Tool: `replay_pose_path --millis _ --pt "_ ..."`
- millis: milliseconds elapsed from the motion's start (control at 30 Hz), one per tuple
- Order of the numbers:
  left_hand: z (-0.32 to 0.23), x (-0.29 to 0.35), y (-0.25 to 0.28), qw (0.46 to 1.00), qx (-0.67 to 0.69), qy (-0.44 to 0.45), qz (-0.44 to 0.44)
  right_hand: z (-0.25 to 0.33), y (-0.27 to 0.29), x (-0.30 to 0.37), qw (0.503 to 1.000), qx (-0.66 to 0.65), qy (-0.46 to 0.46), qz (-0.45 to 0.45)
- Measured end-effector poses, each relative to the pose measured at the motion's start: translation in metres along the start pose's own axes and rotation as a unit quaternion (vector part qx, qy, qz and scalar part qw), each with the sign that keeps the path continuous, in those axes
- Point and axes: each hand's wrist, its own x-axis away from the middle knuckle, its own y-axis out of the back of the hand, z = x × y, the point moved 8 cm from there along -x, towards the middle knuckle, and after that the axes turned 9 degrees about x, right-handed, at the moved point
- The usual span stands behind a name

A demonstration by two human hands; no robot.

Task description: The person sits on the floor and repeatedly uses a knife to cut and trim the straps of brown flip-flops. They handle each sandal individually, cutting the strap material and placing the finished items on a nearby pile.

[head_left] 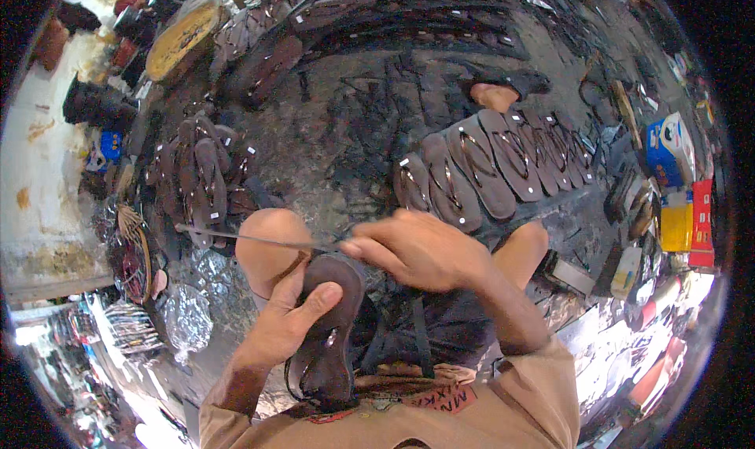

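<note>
My left hand (285,317) grips a dark brown sandal (329,335) against my bent left knee (274,241). Its thumb lies on top of the footbed, and the sandal's toe-end strap faces my chest. In my right hand (417,248) is a long, thin metal blade (228,234), closed between fingers and thumb. The blade reaches leftward across the knee, just beyond the sandal's far rounded end. Whether it touches the sole I cannot tell.
Several finished-looking brown sandals (503,162) lie in a row on the dark floor, right of centre. A heap of similar sandals (206,170) is at left. Blue, yellow and red boxes (675,154) stand at far right. A shallow yellowish oval container (185,40) sits at upper left.
</note>
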Motion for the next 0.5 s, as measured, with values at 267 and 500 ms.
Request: replay_pose_path --millis 267,500 --pt "-0.049 -0.018 0.043 0.921 0.321 -0.174 -0.134 -0.087 0.039 0.091 0.854 -0.247 -0.159 -0.43" --pt "-0.017 -0.024 -0.038 0.768 0.637 -0.042 -0.048 -0.025 -0.085 0.163 0.915 -0.114 -0.123 -0.368"
